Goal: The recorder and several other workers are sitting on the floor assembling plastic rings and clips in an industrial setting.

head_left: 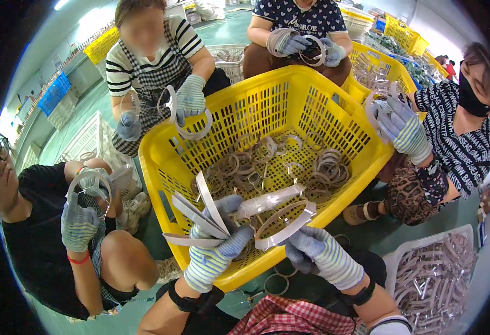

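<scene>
My left hand point(218, 251), in a striped glove with grey fingertips, is closed around several pale curved strips point(197, 216) that fan out to the left over the yellow basket's near rim. A wider, shiny pale band point(270, 202) reaches from near its fingertips out over the basket. My right hand point(324, 255), gloved alike, pinches the lower edge of a pale ring point(284, 225), which is tilted between both hands. The left fingers are close to this ring; whether they touch it I cannot tell. Below, many similar rings point(264, 148) lie loose in the yellow basket point(225, 279).
Several co-workers sit around the basket, their gloved hands point(192, 97) holding similar rings. A pale crate point(468, 231) of strips stands at the lower right. More yellow baskets point(393, 64) stand at the back right, and pale crates point(97, 125) at the left.
</scene>
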Demonstrator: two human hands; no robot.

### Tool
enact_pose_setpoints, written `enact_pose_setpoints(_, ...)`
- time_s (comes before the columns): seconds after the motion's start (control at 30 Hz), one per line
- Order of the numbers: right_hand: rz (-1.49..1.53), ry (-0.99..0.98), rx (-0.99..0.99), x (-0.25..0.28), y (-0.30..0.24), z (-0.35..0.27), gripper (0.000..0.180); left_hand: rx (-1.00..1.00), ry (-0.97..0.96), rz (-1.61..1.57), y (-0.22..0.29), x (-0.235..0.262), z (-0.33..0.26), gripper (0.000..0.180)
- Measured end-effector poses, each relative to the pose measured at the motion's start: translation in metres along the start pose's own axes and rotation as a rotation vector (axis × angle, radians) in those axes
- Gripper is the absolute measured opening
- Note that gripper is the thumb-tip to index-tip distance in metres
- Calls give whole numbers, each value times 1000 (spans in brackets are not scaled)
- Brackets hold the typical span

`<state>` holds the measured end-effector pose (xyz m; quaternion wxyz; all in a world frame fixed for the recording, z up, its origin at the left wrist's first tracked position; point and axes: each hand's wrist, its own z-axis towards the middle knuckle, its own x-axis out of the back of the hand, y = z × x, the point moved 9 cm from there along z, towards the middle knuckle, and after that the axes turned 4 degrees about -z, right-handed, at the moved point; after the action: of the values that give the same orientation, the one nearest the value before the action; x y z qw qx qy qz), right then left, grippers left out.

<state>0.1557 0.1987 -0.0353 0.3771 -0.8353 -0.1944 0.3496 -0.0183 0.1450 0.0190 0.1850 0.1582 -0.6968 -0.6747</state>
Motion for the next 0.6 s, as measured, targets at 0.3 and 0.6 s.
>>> enact_pose_setpoints(0.3, -112, 104, 79, 8, -11, 3, 29, -243, -10, 61, 16, -1, 1, 39)
enact_pose_setpoints(0.6, -181, 128, 143, 9, -11, 0, 31, -516, -39, 470, 25, -12, 1, 26)
